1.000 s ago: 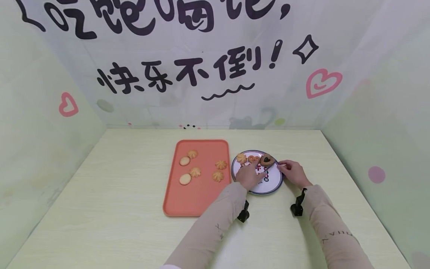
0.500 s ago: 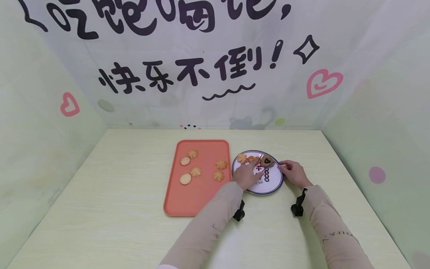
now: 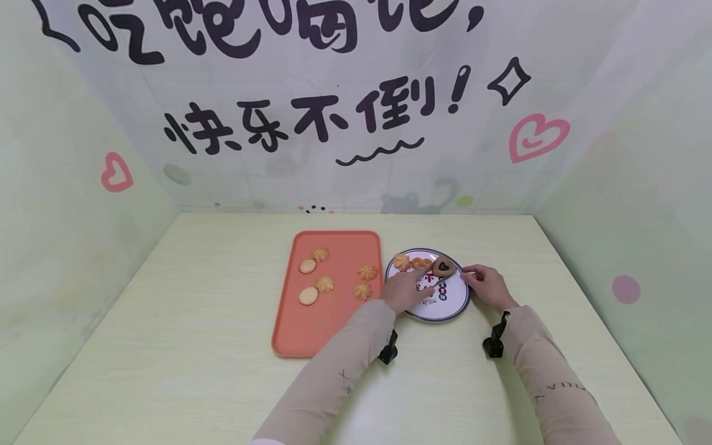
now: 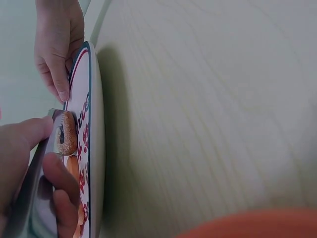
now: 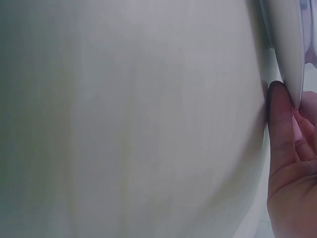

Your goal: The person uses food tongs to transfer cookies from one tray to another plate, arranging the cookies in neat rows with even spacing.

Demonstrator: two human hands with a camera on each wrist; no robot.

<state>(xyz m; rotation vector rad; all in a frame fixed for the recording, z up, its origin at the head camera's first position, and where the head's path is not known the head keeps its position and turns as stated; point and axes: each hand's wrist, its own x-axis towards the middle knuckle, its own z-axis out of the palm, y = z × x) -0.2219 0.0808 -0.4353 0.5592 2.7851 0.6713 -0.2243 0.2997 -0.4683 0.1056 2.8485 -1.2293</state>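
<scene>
My left hand (image 3: pixel 405 292) reaches over the left part of a white plate (image 3: pixel 458 296) with a blue rim. In the left wrist view it grips metal tongs (image 4: pixel 37 171), whose serrated tips are at a round brown cookie (image 4: pixel 68 133). That cookie has a dark heart centre; whether the tips pinch it is hard to tell. Left of it on the plate lie a pretzel-shaped cookie (image 3: pixel 421 264) and a flower-shaped cookie (image 3: pixel 402 262). My right hand (image 3: pixel 486 284) pinches the plate's right rim, one finger under it in the right wrist view.
An orange-red tray (image 3: pixel 311 334) lies just left of the plate. On it are pale oval cookies (image 3: pixel 308 296) and several flower-shaped cookies (image 3: pixel 363 291). Printed walls (image 3: pixel 356 179) enclose the pale wooden table (image 3: pixel 167 321) at the back and sides.
My left hand has shifted a little to the left over the plate, with the tongs. The right hand stays at the rim. The brown cookie stays at the plate's upper right.
</scene>
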